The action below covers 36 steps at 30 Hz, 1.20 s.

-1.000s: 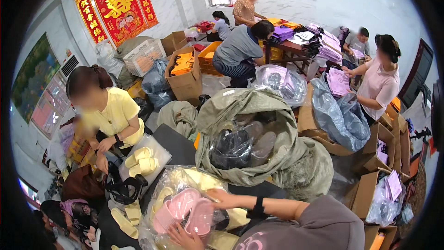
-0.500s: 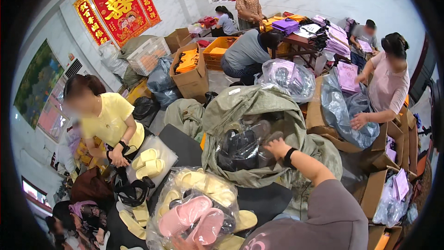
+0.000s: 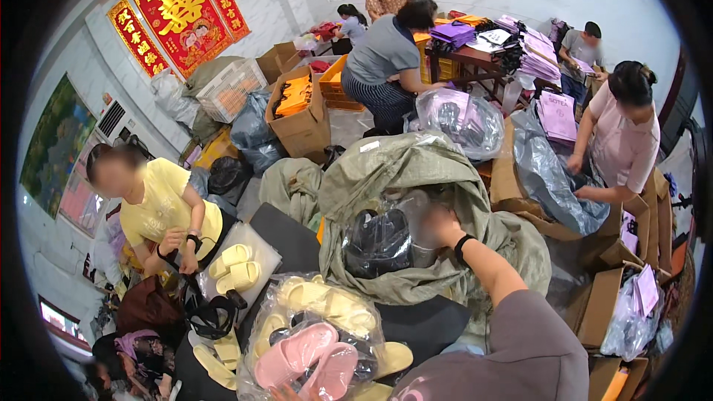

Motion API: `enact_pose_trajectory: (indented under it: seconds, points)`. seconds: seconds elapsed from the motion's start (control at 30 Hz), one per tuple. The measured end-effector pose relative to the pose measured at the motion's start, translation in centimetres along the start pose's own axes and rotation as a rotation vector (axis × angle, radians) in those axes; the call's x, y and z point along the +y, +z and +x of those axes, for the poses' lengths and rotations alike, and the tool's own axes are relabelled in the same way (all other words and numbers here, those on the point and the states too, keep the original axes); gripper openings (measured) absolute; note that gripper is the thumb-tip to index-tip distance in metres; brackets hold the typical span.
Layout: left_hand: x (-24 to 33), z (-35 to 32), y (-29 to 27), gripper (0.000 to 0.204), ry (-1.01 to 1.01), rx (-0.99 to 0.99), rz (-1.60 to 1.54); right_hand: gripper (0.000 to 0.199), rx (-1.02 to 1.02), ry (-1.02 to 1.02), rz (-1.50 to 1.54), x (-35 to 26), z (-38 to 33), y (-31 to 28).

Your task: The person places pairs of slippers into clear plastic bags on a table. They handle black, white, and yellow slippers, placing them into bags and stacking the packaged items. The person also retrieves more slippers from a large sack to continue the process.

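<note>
At the lower edge my left hand [image 3: 282, 393] is only partly in view, closed at the lower ends of a pair of pink slippers [image 3: 295, 350]. The pair lies over a clear plastic bag [image 3: 260, 312] full of pale yellow and dark slippers. My right hand [image 3: 441, 226] reaches into a large grey-green woven sack [image 3: 356, 178]; motion blurs its fingers, so their grip does not show. Beside it in the sack are black slippers [image 3: 380, 238] in clear plastic and greyish, plastic-wrapped items I cannot make out.
Yellow slippers [image 3: 236, 267] lie on clear bags at the left, before a person in a yellow shirt [image 3: 174, 197]. At the right, a person in pink [image 3: 624, 134] handles a grey plastic bag [image 3: 549, 178] over a carton. Behind the sack stands a bag of purple packages [image 3: 460, 122].
My right hand stays in the sack and is now blurred. The person in grey behind it has straightened up somewhat. The person in yellow has raised one hand. The view has shifted slightly.
</note>
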<state>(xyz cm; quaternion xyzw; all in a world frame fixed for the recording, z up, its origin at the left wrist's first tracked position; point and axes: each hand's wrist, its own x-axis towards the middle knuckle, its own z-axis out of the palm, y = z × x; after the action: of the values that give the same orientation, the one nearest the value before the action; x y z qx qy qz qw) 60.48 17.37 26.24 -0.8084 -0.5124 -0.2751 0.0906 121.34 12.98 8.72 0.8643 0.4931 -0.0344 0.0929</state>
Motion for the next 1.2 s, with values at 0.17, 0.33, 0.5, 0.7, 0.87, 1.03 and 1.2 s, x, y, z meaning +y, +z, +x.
enact_pose_trajectory:
  seconds: [0.17,0.33,0.5,0.7,0.87,1.03,1.2]
  points:
    - [-0.7,-0.4,0.0,0.061,-0.023,-0.058,0.094,0.071,-0.083,-0.113,-0.263,-0.8,1.6,1.0]
    - [-1.5,-0.7,0.4,0.060,-0.068,-0.044,0.099,0.047,-0.099,-0.296,-0.343,-1.6,2.1,-0.1]
    - [-1.0,-0.9,-3.2,0.060,-0.087,-0.072,0.072,0.042,-0.074,-0.442,-0.244,-3.5,0.0,-8.2]
    - [-1.4,-0.7,-3.0,0.060,-0.072,-0.033,0.080,0.085,-0.096,-0.451,-0.306,-3.6,-2.6,-17.5]
    - [-1.9,-1.2,-3.0,0.056,-0.091,0.047,0.013,0.063,0.042,-0.442,-0.204,-3.7,-6.3,-27.3]
    - [-2.0,-0.6,-3.5,0.054,-0.024,0.026,0.013,0.037,0.192,-0.415,-0.085,-2.1,-7.5,-30.3]
    - [-2.4,-1.6,-4.1,0.054,-0.017,0.044,-0.044,0.033,0.478,-0.504,0.087,-4.0,-12.3,-36.9]
